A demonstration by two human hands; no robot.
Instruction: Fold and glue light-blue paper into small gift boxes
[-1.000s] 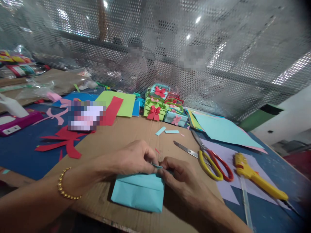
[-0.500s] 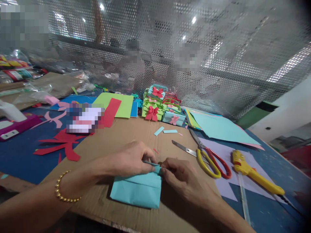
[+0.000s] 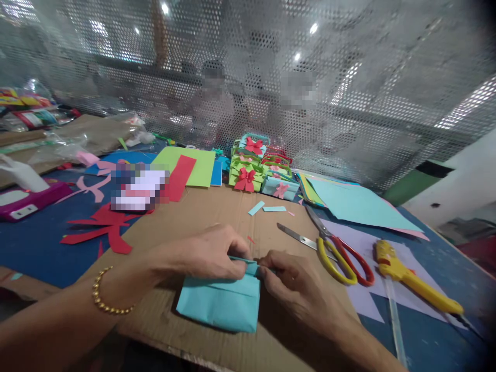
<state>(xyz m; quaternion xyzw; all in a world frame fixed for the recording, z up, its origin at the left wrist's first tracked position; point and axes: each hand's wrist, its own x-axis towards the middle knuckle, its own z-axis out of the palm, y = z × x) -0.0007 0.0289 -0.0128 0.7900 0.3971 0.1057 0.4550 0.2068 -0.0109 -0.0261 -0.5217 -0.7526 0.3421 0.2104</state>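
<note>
A light-blue folded paper bag [image 3: 220, 305] lies on the cardboard sheet [image 3: 217, 206] in front of me. My left hand [image 3: 217, 253] grips the bag's upper edge, thumb over the front and fingers behind. At the bag's top right corner, my right hand [image 3: 290, 281] pinches the folded paper between thumb and forefinger. Just right of my right hand lie open scissors [image 3: 337, 258] with one yellow and one red handle. Small light-blue paper strips [image 3: 274, 208] rest beyond my hands. My fingers hide part of the top fold.
A yellow glue gun [image 3: 414, 284] lies at the right on lilac paper. Small finished paper baskets with bows [image 3: 246, 178] are stacked at the back, near the perforated metal screen. Red paper cutouts [image 3: 108, 227], a phone [image 3: 141, 190] and a purple power strip [image 3: 39, 199] lie left.
The view has shifted slightly, so things sit a little further right. Both hands keep hold of the bag's top edge, with only slight finger movement.
</note>
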